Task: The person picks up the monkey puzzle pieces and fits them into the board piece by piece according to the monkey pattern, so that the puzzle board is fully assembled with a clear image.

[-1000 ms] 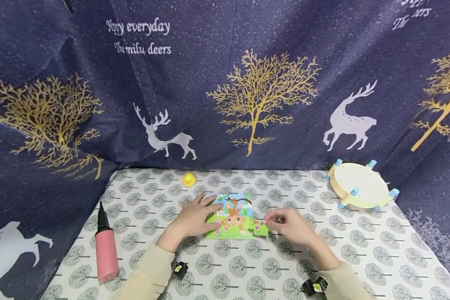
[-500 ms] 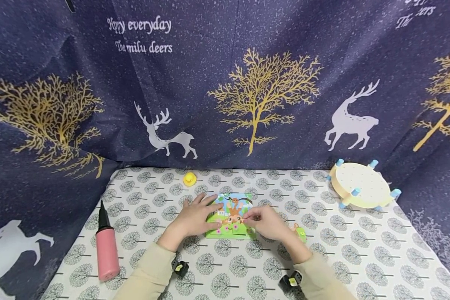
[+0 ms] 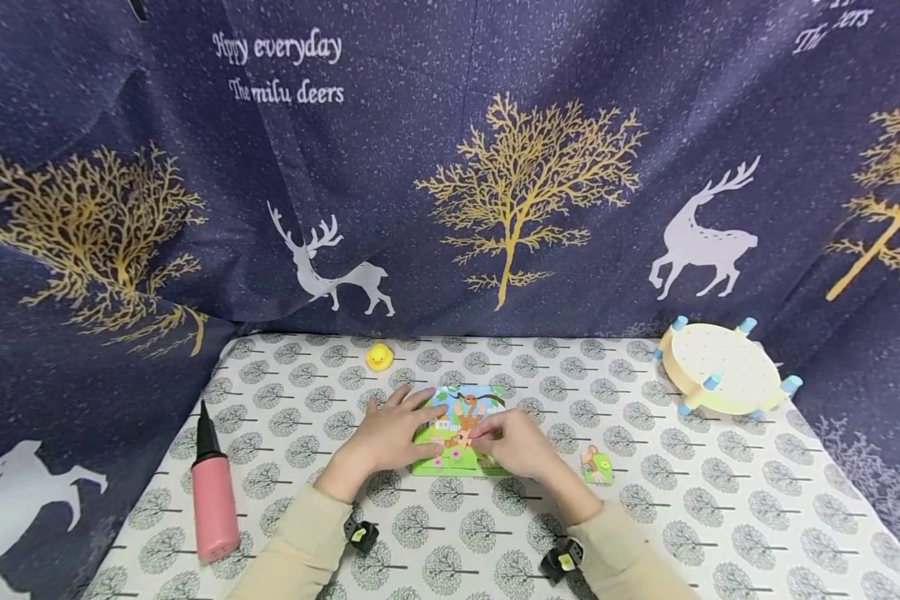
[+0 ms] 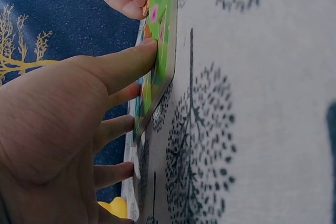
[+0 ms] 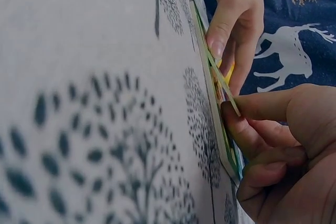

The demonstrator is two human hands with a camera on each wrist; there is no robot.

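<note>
A monkey-picture jigsaw puzzle (image 3: 450,400) lies flat on the table. My left hand (image 3: 397,429) rests on its left side with fingers spread, the thumb pressing the puzzle near its front edge. Between thumb and forefinger, my right hand (image 3: 517,443) pinches a thin puzzle piece (image 5: 224,85). This piece is tilted over the puzzle, its far edge low near the left thumb and its near edge raised. Its picture side shows green with a pink flower in the left wrist view. Another puzzle piece (image 3: 597,467) lies loose on the cloth, right of the right forearm.
Far back stands a yellow rubber duck (image 3: 379,357). A pink hand pump (image 3: 214,500) with a black nozzle lies at the left. At the back right is a round pale-yellow stand (image 3: 720,371) with blue pegs. A dark curtain (image 3: 450,167) hangs behind the table.
My right hand has moved left from beside the puzzle to over it, carrying the piece. The loose piece at the right has come into view. My left hand has stayed put.
</note>
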